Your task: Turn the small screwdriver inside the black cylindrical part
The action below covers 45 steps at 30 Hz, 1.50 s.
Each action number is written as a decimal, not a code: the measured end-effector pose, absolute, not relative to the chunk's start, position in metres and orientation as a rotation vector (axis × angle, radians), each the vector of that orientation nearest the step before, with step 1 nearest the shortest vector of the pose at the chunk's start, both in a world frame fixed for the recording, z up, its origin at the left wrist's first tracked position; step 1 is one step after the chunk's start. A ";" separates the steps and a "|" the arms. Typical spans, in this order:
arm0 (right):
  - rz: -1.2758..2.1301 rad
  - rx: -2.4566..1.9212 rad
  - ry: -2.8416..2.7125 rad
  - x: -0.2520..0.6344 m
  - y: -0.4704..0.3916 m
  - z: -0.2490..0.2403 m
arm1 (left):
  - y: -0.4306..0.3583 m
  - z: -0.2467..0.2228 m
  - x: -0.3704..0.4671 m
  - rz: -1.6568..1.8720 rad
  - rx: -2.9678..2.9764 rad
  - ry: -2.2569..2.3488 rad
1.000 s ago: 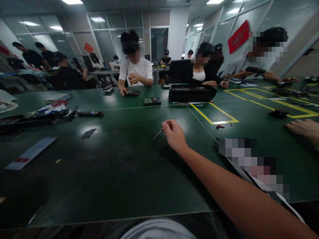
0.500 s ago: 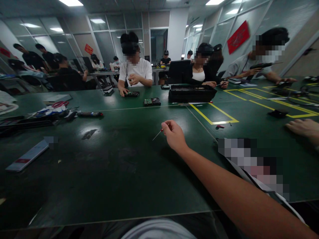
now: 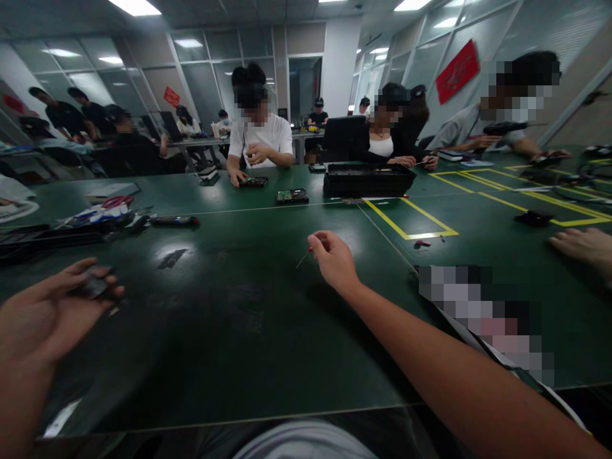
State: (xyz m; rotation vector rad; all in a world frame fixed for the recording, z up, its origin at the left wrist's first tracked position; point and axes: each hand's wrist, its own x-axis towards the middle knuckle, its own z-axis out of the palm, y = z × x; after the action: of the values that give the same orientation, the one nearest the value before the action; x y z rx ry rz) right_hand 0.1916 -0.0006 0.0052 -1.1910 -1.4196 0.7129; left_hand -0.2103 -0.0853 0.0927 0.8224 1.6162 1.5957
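Observation:
My right hand [image 3: 332, 258] is closed above the middle of the green table [image 3: 268, 376], its fingers pinching a thin screwdriver [image 3: 302, 258] with a red part near the fingertips. The metal shaft slants down to the left. At the left, my left hand [image 3: 62, 306] is palm up with its fingers curled around a small dark object [image 3: 95, 284], blurred and too unclear to name. A dark flat patch [image 3: 172, 258] lies on the table between my hands, towards the far side.
Across the table are a long black casing [image 3: 368, 182], a green circuit-board part [image 3: 292, 196] and a marker-like tool [image 3: 173, 220]. Loose tools and red-handled scissors [image 3: 117, 201] lie far left. Another person's hand [image 3: 583, 245] rests at the right edge.
My left hand has come into view from the left with a small dark object in it. The pale phone-like slab at the left no longer shows. My right hand has barely moved.

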 end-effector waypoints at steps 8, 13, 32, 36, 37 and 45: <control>0.730 -1.131 -1.469 0.193 -0.001 0.002 | -0.036 0.083 -0.096 1.355 0.984 1.364; 0.753 -1.130 -1.535 0.191 -0.003 0.003 | -0.013 0.063 -0.043 1.249 1.272 1.170; 0.659 -0.882 -1.322 0.188 -0.021 0.022 | 0.001 -0.007 -0.023 1.063 1.916 1.289; 0.711 -0.885 -1.368 0.187 -0.019 0.018 | 0.000 -0.006 -0.022 1.057 1.959 1.304; 0.718 -0.896 -1.391 0.186 -0.019 0.018 | -0.001 -0.005 -0.021 1.055 1.958 1.303; 0.659 -1.011 -1.439 0.186 -0.020 0.018 | -0.003 -0.002 -0.022 1.052 1.996 1.302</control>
State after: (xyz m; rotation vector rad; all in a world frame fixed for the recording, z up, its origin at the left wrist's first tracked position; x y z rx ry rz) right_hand 0.1863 -0.0203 0.0180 -1.0107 -1.4390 0.6589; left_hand -0.0222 -0.0032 -0.0016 1.9956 1.3023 1.0521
